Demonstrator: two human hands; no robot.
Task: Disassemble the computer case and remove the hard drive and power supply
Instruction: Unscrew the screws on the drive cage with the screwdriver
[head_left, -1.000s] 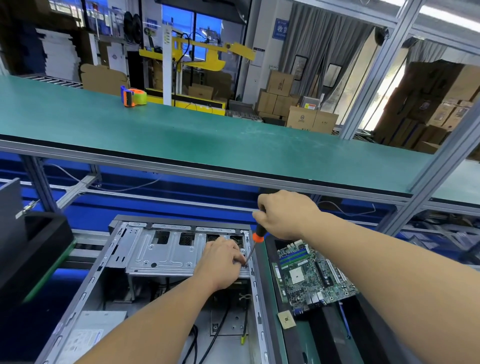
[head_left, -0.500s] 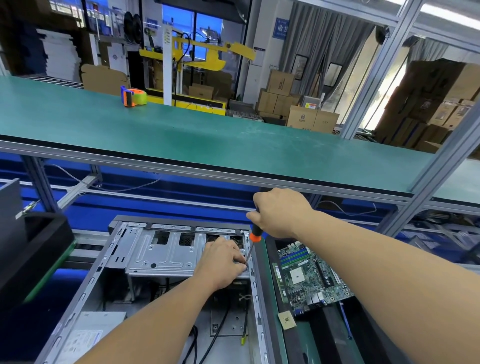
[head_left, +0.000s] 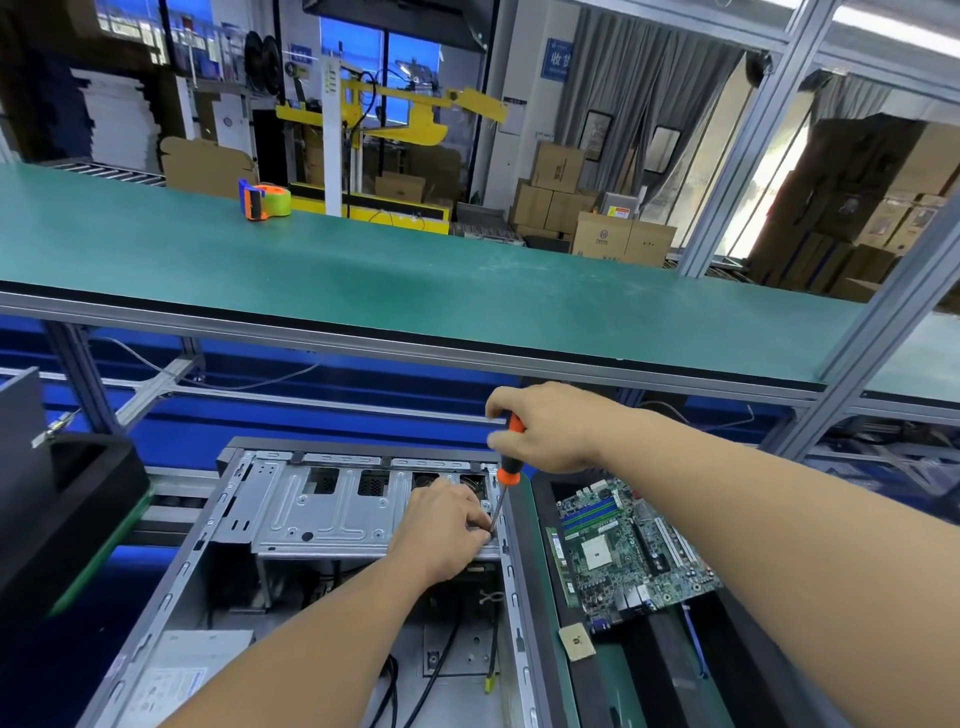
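One open case (head_left: 291, 525) lies on the bench, and everything else is counted around it. Two hands work over its right side: the left hand (head_left: 447, 525) and the right hand (head_left: 545, 426). There is one screwdriver (head_left: 506, 467) above the case. Just right of the case there is one motherboard (head_left: 628, 551) and one small chip (head_left: 576, 642). Far behind the case, on the green shelf (head_left: 415, 275), stands one tape dispenser (head_left: 264, 200). Inside the case, at its near left corner, sits one power supply (head_left: 176, 675).

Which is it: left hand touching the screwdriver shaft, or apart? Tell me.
Touching. The head view shows the left hand's fingertips closed round the lower end of the screwdriver shaft, at the drive cage.
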